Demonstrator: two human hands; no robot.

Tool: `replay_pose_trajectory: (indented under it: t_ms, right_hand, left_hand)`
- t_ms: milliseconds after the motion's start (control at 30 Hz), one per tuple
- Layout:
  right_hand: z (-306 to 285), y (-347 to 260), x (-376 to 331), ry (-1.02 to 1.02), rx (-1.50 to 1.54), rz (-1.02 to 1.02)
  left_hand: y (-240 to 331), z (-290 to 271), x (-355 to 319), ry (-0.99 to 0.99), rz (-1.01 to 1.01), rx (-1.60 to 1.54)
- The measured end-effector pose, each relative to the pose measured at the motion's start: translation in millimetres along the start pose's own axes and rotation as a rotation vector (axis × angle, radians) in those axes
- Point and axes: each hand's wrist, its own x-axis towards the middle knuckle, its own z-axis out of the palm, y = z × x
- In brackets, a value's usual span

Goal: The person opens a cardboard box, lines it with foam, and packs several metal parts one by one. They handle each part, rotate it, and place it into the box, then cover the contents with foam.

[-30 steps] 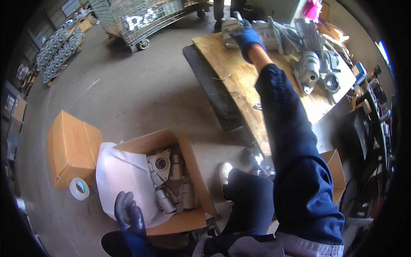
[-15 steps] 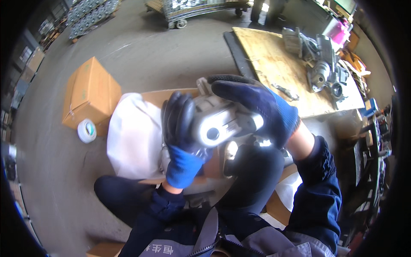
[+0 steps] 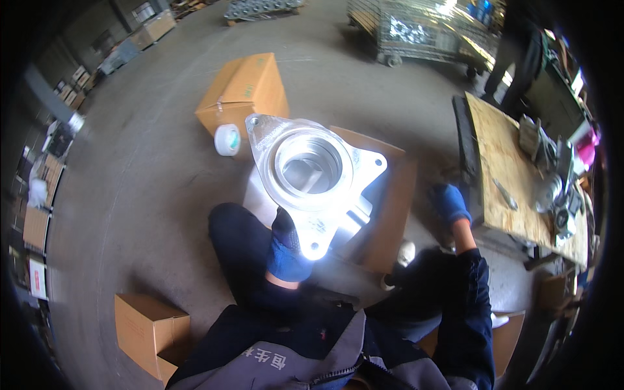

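Note:
A silvery cast metal housing (image 3: 311, 170) is held up close in the middle of the view, its round bore and flat flange with bolt-hole corners facing up. My left hand (image 3: 287, 250), in a blue glove with dark coating, grips it from below at the near left side; most of its fingers are hidden behind the metal. My right hand (image 3: 448, 203), also gloved, is off the housing, low beside the left edge of the wooden-topped table. Its fingers are dark and smeared, so their pose does not show. Under the housing stands an open cardboard box (image 3: 398, 201).
A closed cardboard box (image 3: 244, 91) with a roll of white tape (image 3: 227, 140) against it stands beyond. The table (image 3: 504, 153) at right carries several metal castings (image 3: 559, 195). Another carton (image 3: 149, 331) sits at lower left. A person (image 3: 520, 55) stands near a wire cage cart (image 3: 429, 39).
My right hand has let go of the housing and moved right, toward the table. The housing now shows its flange and bore upward, in my left hand. The view has swung right.

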Motion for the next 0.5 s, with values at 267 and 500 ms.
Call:
replay_pose_trajectory:
  t_ms: [267,500]
  right_hand:
    - [10.2,13.7,4.1,-0.181,0.144,0.159]
    - [-3.0,-9.4,-0.9,-0.110,0.193,0.085]
  left_hand:
    - [11.8,-12.5,-48.8,0.215,0.140,0.394]
    - [31.5,36.3,26.6,-0.004,-0.071,-0.028]
